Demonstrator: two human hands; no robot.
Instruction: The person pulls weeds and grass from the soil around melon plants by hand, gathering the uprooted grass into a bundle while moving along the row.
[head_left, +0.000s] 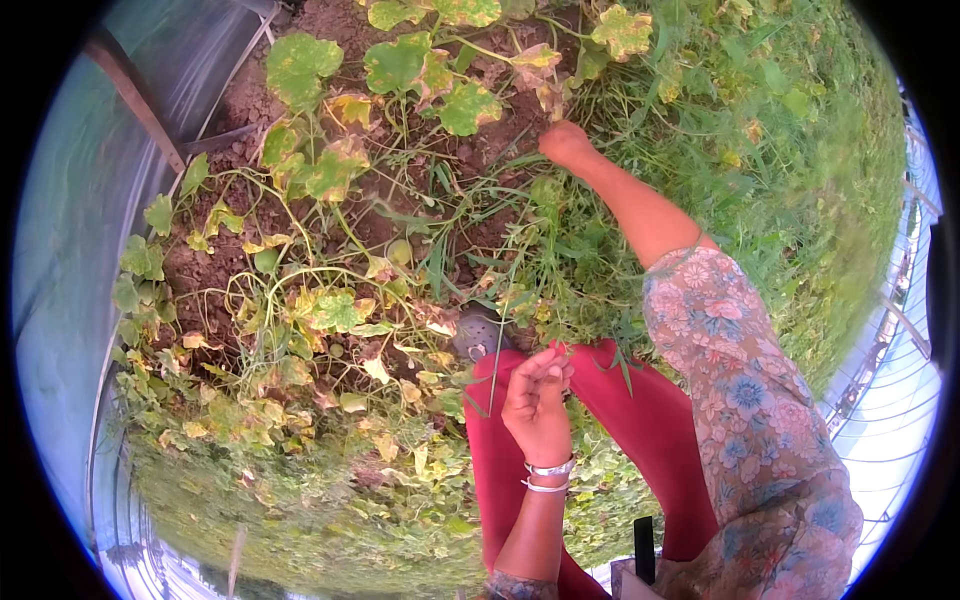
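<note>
My right hand (568, 144) is closed in a fist around grass stems at the edge of a weedy patch, just below a browned leaf (551, 96). Long grass blades (499, 169) stretch leftward from beside that fist. Nearer my body, my left hand (536, 409) is raised over my knees with its palm partly showing and its fingers curled. Its fingertips meet the lower end of a tuft of thin green weeds (555, 292); whether they grip it is unclear. Yellowing vine plants (334, 307) sprawl on the soil to the left, with a small round green fruit (399, 252) among them.
Dense grass and weeds (750, 165) cover the right side. Plastic sheeting (82, 225) and a slanted post (139, 101) bound the left. Bare brown soil (480, 214) shows between the vines. A grey perforated shoe (480, 335) sits by my red trousers (630, 435).
</note>
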